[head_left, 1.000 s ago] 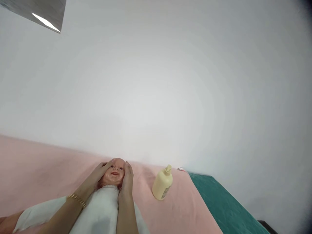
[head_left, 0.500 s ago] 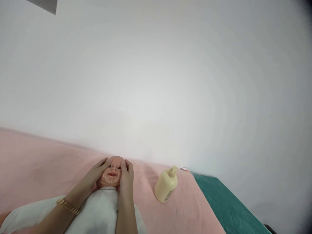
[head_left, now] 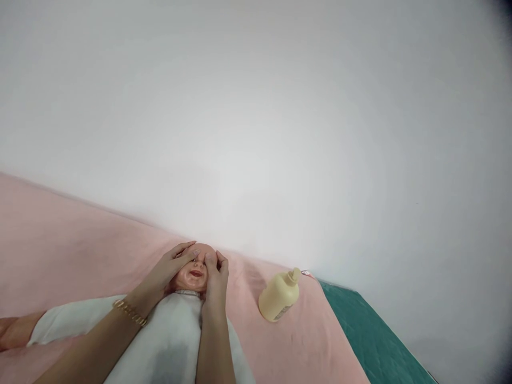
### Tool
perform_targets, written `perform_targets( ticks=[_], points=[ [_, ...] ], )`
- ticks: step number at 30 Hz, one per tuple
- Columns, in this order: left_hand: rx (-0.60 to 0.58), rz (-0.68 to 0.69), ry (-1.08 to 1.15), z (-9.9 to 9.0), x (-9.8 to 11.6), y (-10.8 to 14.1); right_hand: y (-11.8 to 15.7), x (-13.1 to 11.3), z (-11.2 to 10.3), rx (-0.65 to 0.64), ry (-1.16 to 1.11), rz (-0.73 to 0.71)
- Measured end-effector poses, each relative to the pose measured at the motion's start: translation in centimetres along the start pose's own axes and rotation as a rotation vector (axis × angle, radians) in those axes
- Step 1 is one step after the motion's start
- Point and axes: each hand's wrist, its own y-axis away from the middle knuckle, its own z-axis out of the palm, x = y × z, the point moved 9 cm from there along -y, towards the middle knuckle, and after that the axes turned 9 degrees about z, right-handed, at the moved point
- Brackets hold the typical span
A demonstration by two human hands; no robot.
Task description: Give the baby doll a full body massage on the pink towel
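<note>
A baby doll [head_left: 196,280] in a white garment lies on its back on a pink sheet, its head toward the wall. My left hand [head_left: 173,266] cups one side of the head, a gold bracelet at its wrist. My right hand [head_left: 218,272] wraps the other side. Both thumbs press on the brow near the nose bridge and hide most of the eyes. The mouth and chin show between my palms. To the right of my right hand, a pale yellow pump bottle [head_left: 279,297] stands on the sheet, touched by neither hand.
The pink sheet [head_left: 88,240] runs along a white wall [head_left: 256,133]. Past its right edge lies a green surface [head_left: 368,325]. One doll arm [head_left: 18,330] stretches out at lower left.
My thumbs have drawn inward across the doll's brow, the left one most, covering more of the eyes. The whole view has shifted a little; the bottle stays put on the sheet.
</note>
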Motion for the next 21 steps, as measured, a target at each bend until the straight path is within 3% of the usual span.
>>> perform_targets(
  ticks=[12, 21],
  points=[
    [0.006, 0.004, 0.026, 0.3, 0.1, 0.0, -1.1, 0.7, -0.7, 0.06, -0.036, -0.052],
    [0.041, -0.054, 0.117, 0.2, -0.5, 0.0, -1.4, 1.3, -0.9, 0.046, -0.129, 0.033]
  ],
)
